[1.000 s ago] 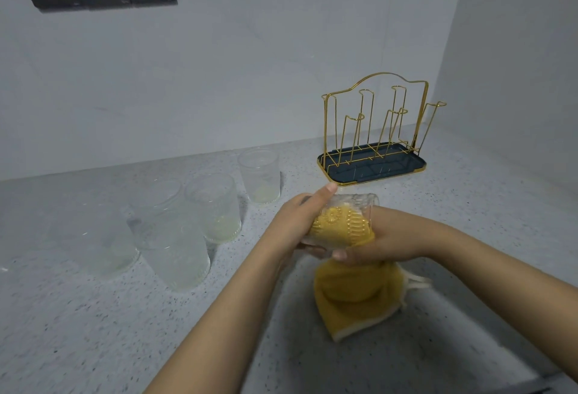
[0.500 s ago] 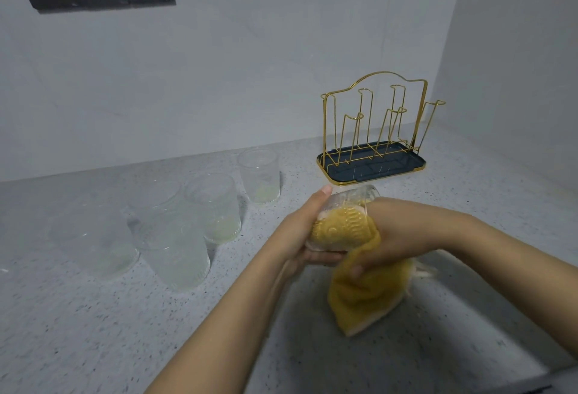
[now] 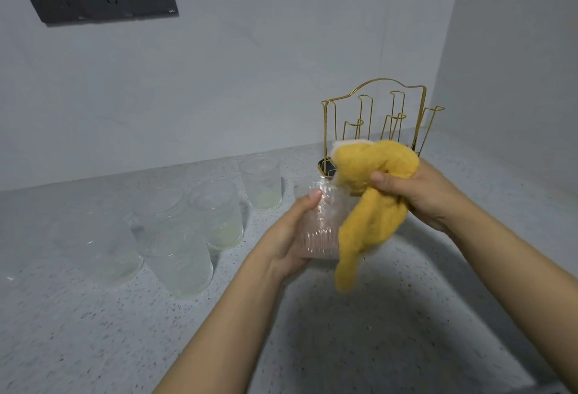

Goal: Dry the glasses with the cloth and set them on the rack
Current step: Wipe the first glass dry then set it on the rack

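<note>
While the rack (image 3: 380,118) at the back right shows no glass on any prong I can see (its lower part is hidden behind the cloth (image 3: 372,206)), the job looks barely begun: none racked yet. The left hand (image 3: 289,237) cups a ribbed glass (image 3: 319,224) from below and the side, fingers wrapped round the wall, thumb near the rim, holding it off the counter (image 3: 93,331) just in front of the rack. The right hand (image 3: 419,193) is closed in a bunch on the yellow cloth, which is outside the glass; part is wadded above the fist, and a tail hangs down across the glass's right side, touching it. Can't tell whether the inside is fully dry; the wall looks clear w/ no obvious drops, but the detail is too fine to be sure.

Approx five more glasses (image 3: 175,237) stand in a loose group on the counter to the left, well apart from the rack. Two or three show a pale yellowish tint low down; whether that's leftover water or light through the glass, can't tell. They look untouched.

So by my read: glass no. 1 is at or near the end of its wipe, next to go over a prong, mouth down. Left to do: that placing, then dry + rack the rest.
</note>
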Demonstrator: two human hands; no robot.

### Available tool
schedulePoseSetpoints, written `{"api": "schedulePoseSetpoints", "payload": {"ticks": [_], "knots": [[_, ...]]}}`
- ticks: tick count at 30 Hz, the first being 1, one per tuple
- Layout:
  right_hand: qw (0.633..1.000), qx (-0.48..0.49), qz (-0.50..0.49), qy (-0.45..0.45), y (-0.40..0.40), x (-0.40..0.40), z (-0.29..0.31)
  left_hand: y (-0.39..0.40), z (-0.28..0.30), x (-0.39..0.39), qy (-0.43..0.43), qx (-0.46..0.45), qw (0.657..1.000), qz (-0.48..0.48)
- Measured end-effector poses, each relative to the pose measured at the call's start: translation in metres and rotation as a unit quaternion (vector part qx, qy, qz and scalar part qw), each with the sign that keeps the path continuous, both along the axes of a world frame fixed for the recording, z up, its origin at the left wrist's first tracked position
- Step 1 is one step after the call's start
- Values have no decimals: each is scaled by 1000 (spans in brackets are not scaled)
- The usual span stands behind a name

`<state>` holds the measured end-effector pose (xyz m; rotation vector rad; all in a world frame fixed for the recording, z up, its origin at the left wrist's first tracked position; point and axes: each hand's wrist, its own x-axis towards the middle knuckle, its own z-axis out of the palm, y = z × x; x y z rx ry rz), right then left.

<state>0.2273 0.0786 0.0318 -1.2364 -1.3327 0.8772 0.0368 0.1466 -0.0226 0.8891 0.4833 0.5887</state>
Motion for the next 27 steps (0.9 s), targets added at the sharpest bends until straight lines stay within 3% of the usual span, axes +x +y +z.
{"api": "schedulePoseSetpoints", "payload": {"ticks": [5,11,19,22,24,27], "knots": [[991,-17,-95,88,-14,-33,-26,1,11,0,-80,-78,984,141],[984,-47,-102,140,-18,-92,-53,-11,13,9,-71,-102,964,235],[968,-127,-148,160,-11,-108,-53,-20,10,18,-115,-134,961,211],[968,-167,-143,124,-16,-112,-61,-16,13,18,-127,-120,956,237],[976,-142,-139,94,-23,-124,-58,-14,13,19,-118,-96,957,247],[975,-101,-146,131,-21,-118,-51,-17,8,20,-107,-99,962,229]]}}
